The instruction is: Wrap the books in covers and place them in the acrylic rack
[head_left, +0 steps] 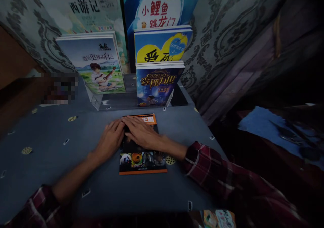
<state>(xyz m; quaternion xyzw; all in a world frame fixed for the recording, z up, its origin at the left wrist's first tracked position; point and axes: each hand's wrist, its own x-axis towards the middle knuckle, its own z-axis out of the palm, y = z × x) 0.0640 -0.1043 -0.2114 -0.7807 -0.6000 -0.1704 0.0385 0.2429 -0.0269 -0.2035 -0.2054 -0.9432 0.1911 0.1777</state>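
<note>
A thin book point(141, 162) with an orange and black cover and a row of animal photos lies flat on the table. My right hand point(141, 132) rests across its upper part, fingers stretched out and covering some of the title. Along the book's upper left edge lies my left hand point(111, 137), its fingers extended and their tips meeting those of the right. Neither hand is wrapped round anything. Just behind the book stands a dark blue book point(158, 86) with gold lettering, in a clear stand.
Behind it are a yellow and blue book point(157, 51), a book with a guitar player point(101, 66) on a clear stand point(95, 101), and taller books at the wall. The patterned grey cloth point(63, 160) covers the table. A blue cloth point(268, 130) lies at right.
</note>
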